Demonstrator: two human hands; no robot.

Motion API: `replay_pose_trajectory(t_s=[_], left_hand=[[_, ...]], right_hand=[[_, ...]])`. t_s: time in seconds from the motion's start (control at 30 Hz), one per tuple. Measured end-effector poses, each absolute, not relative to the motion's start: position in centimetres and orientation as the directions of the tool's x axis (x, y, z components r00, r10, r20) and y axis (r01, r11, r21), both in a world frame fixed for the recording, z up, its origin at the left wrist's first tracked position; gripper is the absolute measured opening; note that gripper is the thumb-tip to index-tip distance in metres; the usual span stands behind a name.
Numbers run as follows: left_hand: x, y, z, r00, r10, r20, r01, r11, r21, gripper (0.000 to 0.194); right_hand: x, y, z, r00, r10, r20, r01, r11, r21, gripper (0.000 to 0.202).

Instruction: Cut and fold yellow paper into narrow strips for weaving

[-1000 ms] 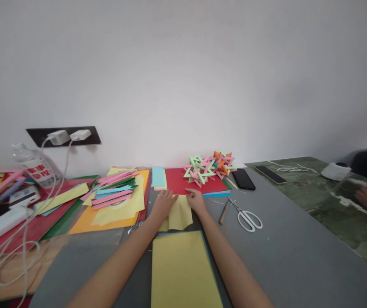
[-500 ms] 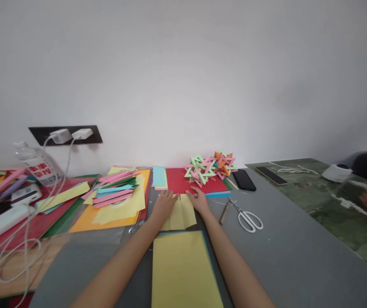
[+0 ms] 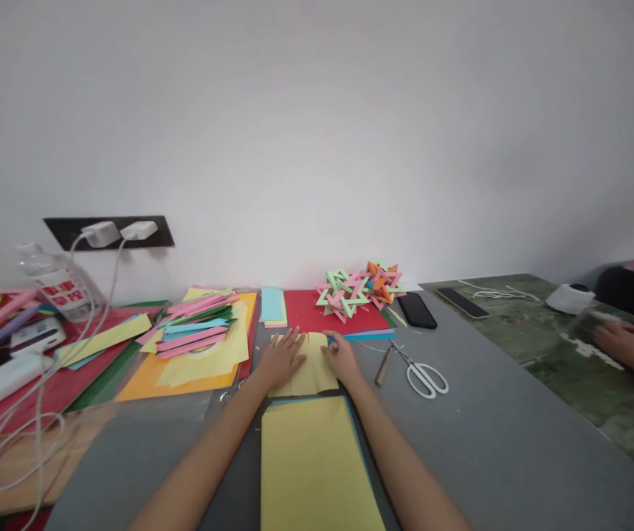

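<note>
Nearest, on the grey table, a stack of large yellow sheets with blue showing along the right edge. Just beyond, between both hands, a smaller creased yellow sheet, roughly flat, with upright fold lines. Laid palm down on its left part, the left hand: fingers stretched out and slightly parted, pressing rather than gripping. At its upper right edge, the right hand: fingers curled, forefinger bent toward the paper's edge; impossible to tell a pinch from mere contact. To the right, scissors with white handles beside a brown-handled tool. Farther right, on a green table, a co-worker's hand, blurred. To the left, coloured paper strips heaped on yellow and orange sheets. Beyond the hands, a red sheet bearing two star-shaped paper models; just beside, a black phone. Far left, near the wall, a clear bottle, tilted, with red lettering; contents impossible to make out.
</note>
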State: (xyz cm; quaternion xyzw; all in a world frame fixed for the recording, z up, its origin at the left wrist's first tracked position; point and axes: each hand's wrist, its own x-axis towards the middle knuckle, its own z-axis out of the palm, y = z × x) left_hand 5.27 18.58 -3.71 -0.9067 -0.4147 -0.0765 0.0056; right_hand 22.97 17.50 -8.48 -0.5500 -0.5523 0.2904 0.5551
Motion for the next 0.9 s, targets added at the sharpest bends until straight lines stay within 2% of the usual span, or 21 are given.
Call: replay_pose_trajectory(t_s=[0.2, 0.4, 0.57, 0.67, 0.77, 0.9], left_hand=[[5.3, 18.3, -3.6, 0.631, 0.77, 0.097, 0.764, -0.638, 0.093, 0.052], [5.5, 18.3, -3.5, 0.618, 0.782, 0.074, 0.778, -0.623, 0.084, 0.053], [5.4, 18.3, -3.6, 0.614, 0.784, 0.087, 0.779, -0.62, 0.092, 0.052], [5.3, 18.2, -3.6, 0.617, 0.782, 0.092, 0.776, -0.623, 0.099, 0.052], [5.3, 18.3, -3.6, 0.62, 0.779, 0.098, 0.771, -0.628, 0.106, 0.054], [5.4, 18.4, -3.8, 0.621, 0.777, 0.103, 0.769, -0.63, 0.108, 0.055]], right_hand=[[23.1, 17.5, -8.8, 0.219, 0.924, 0.312, 0.32, 0.234, -0.918, 0.031], [23.1, 17.5, -8.8, 0.224, 0.927, 0.301, 0.323, 0.221, -0.92, 0.025], [22.9, 16.8, -8.2, 0.241, 0.924, 0.296, 0.307, 0.216, -0.927, 0.029], [23.1, 15.6, -7.8, 0.252, 0.935, 0.25, 0.26, 0.183, -0.948, 0.039], [23.2, 13.9, -7.3, 0.187, 0.965, 0.184, 0.177, 0.151, -0.973, 0.047], [23.1, 12.4, -6.6, 0.148, 0.967, 0.206, 0.169, 0.181, -0.969, 0.042]])
